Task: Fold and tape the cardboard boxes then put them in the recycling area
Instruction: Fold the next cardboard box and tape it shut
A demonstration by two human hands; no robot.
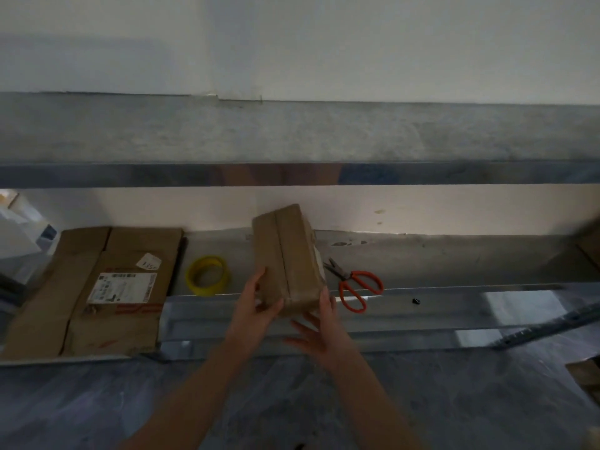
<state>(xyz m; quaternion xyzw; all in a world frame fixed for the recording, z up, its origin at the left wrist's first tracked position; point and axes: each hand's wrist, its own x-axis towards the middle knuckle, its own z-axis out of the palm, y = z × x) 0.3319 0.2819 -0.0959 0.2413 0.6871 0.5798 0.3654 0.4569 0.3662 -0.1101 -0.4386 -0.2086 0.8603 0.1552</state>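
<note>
A small closed cardboard box (287,254) with a seam down its top sits on the metal shelf (454,264), its near end over the shelf's front edge. My left hand (256,306) grips the box's near left corner, thumb on top. My right hand (319,329) cups the near right end, fingers spread under it. A flattened cardboard box (97,287) with a white shipping label lies at the left of the shelf. A yellow tape roll (207,276) lies between the two boxes. Orange-handled scissors (355,284) lie just right of the small box.
An upper metal shelf (292,134) spans the view above the work level, against a white wall. White objects (19,228) stand at the far left. More cardboard (589,246) shows at the right edge. A small black item (416,301) lies on the shelf rail.
</note>
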